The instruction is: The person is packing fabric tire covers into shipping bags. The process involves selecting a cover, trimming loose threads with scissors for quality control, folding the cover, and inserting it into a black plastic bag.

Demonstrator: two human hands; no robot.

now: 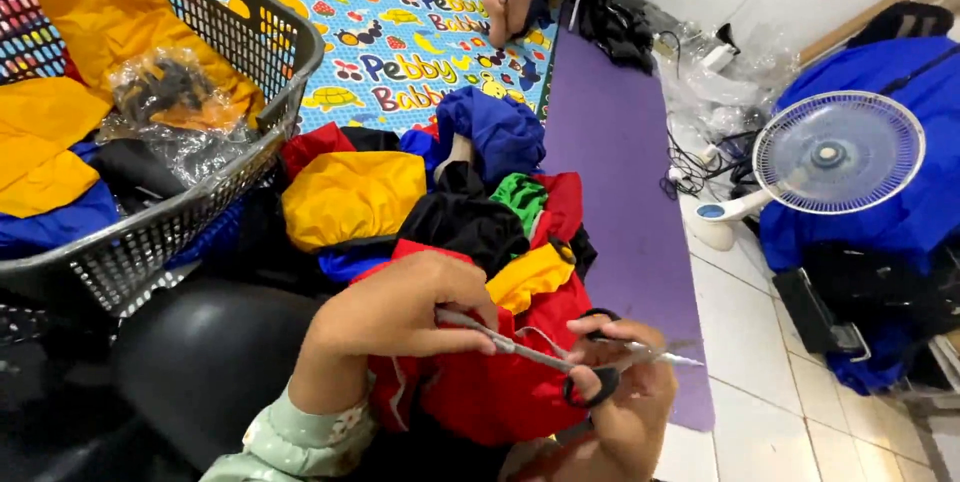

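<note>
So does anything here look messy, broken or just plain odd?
Mostly untidy: coloured garments lie heaped on the floor beside the grey basket, and cables tangle near the white fan. Nothing looks damaged. The right hand holds scissors.

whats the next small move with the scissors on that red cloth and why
Probably close the scissors on the thin pale thread beside their blades. The right hand has its fingers through the black handles, and the left hand pinches the red garment near the blades, so the cloth looks held ready for a snip.
</note>
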